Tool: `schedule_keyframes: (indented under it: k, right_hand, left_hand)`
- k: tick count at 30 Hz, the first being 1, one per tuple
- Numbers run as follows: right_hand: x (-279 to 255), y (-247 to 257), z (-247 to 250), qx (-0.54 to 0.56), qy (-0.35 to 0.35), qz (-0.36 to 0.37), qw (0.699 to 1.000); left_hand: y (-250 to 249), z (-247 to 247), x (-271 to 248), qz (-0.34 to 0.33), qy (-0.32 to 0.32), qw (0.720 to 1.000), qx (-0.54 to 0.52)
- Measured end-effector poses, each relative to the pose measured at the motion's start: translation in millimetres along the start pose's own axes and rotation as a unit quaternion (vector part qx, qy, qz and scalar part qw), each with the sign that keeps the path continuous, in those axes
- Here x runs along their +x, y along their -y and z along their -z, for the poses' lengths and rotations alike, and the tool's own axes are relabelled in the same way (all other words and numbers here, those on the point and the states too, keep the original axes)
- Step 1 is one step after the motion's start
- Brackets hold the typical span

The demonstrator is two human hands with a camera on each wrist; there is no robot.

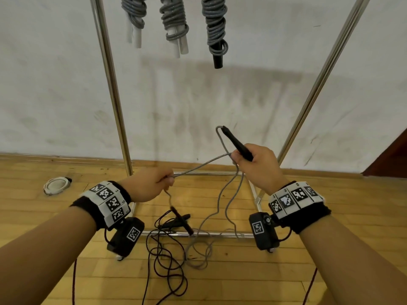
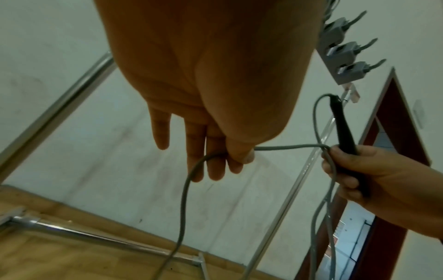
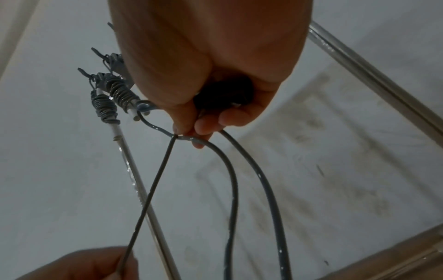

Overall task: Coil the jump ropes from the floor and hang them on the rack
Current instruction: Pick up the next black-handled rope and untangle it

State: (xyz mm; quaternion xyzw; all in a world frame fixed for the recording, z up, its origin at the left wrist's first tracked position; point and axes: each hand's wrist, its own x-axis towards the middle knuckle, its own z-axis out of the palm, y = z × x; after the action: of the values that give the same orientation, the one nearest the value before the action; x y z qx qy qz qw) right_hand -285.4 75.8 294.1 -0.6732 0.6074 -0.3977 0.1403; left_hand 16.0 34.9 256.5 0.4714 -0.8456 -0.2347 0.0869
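Right hand (image 1: pixel 256 166) wraps a firm grip round the black handle (image 1: pixel 236 143) of the grey jump rope (image 1: pixel 222 194), left hand (image 1: pixel 149 183) pinches the cord between thumb and fingertips, one taut stretch between them and the rest trailing to the wood floor (image 1: pixel 264 271). The snag risk sits right there: the slack lies looped beside a thin dark rope (image 1: pixel 167 256) and across the rack (image 1: pixel 114 95) base bar, so a pull could drag both. Smooth rubbery cord, springy, likely to uncoil.

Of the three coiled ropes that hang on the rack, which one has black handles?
The rightmost coiled rope: its black handles stick out below the grey coils. The left and middle bundles end in white handles.
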Motion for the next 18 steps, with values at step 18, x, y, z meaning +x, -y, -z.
schedule_keyframes:
  k: [18]
  right_hand:
    - [-32.7,35.8,-53.8,0.104,0.159,0.001,0.982]
  left_hand:
    - [-59.9,0.9,-2.7,-0.105,-0.168,0.977,-0.079]
